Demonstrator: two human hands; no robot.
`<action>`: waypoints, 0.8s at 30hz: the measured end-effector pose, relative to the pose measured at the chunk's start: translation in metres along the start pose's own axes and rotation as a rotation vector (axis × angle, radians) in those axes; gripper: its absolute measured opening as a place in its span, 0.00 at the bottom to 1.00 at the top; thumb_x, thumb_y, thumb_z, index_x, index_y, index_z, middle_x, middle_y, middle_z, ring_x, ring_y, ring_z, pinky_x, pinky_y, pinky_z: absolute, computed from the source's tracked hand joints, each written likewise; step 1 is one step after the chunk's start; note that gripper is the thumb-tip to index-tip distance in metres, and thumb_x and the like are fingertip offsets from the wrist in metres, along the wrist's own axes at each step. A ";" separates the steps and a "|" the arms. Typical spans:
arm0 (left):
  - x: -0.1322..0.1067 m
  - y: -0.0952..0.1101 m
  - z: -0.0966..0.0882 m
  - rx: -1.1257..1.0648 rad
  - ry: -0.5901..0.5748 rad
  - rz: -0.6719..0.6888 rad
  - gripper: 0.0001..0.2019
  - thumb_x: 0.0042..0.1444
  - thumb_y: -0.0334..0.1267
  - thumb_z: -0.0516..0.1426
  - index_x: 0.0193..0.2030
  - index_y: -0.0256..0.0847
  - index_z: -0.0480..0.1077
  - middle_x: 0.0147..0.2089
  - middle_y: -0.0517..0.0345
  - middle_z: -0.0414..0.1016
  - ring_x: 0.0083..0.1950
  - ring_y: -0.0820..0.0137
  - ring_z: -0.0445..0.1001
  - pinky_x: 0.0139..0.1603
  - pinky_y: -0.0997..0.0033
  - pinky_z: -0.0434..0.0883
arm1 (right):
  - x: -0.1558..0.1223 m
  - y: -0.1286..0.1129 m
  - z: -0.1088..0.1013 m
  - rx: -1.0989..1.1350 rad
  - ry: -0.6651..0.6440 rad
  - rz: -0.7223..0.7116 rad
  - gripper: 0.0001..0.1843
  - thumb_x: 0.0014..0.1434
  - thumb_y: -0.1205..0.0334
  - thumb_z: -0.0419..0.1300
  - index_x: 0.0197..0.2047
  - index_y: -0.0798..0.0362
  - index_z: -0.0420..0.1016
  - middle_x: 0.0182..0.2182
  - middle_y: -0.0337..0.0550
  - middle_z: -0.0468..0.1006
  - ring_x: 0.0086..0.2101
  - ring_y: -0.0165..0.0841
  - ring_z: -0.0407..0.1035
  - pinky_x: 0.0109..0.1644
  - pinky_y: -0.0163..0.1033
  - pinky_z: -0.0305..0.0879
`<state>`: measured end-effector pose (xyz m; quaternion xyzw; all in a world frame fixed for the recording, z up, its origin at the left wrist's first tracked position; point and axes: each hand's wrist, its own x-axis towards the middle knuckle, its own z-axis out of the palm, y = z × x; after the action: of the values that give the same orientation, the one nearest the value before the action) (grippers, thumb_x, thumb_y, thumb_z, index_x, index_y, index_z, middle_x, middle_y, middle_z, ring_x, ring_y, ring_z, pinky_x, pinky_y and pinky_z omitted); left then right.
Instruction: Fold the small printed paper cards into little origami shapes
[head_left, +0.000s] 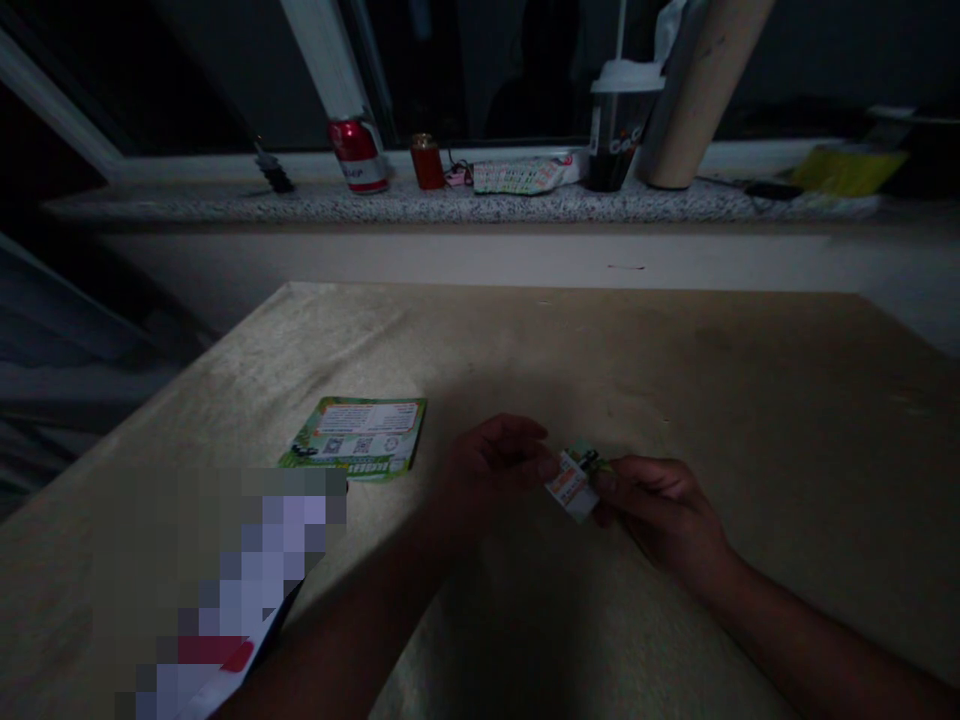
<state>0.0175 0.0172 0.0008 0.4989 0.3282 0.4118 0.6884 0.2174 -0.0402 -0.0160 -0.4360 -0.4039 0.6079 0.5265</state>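
Observation:
Both hands meet over the middle of a tan table (675, 360). My left hand (491, 460) and my right hand (660, 510) each pinch an edge of a small green and white packet (576, 482), holding it just above the tabletop. Fingers of both hands are closed on it. A larger flat green packet (358, 438) with printed labels lies on the table to the left of my left hand, untouched.
A pixelated flat object (232, 590) lies at the near left of the table. On the stone windowsill (225, 205) behind stand a red can (358, 155), a small red lighter (427, 160), a printed wrapper (517, 175), a lidded dark cup (621, 125) and a cardboard tube (697, 90).

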 end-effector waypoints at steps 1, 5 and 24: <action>-0.002 0.002 -0.002 0.097 -0.019 0.082 0.11 0.53 0.36 0.67 0.42 0.41 0.74 0.38 0.56 0.79 0.38 0.67 0.78 0.41 0.67 0.73 | 0.001 -0.001 0.001 0.026 -0.003 0.015 0.13 0.54 0.53 0.72 0.26 0.54 0.84 0.20 0.42 0.79 0.24 0.32 0.71 0.27 0.36 0.67; -0.011 0.011 -0.003 0.743 -0.107 0.598 0.20 0.53 0.26 0.61 0.52 0.45 0.73 0.61 0.47 0.71 0.61 0.57 0.69 0.59 0.55 0.67 | 0.003 -0.004 0.006 0.139 -0.025 0.102 0.15 0.51 0.53 0.73 0.22 0.55 0.81 0.16 0.40 0.76 0.17 0.29 0.68 0.20 0.33 0.65; -0.012 0.001 0.011 0.374 0.114 -0.018 0.10 0.53 0.43 0.66 0.36 0.38 0.79 0.31 0.57 0.78 0.31 0.69 0.73 0.32 0.72 0.67 | -0.003 -0.003 0.011 -0.152 0.049 -0.199 0.12 0.57 0.59 0.71 0.43 0.51 0.80 0.20 0.33 0.72 0.20 0.24 0.65 0.22 0.28 0.61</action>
<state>0.0220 0.0023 0.0057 0.5910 0.4420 0.3651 0.5676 0.2083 -0.0432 -0.0093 -0.4471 -0.4771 0.5094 0.5594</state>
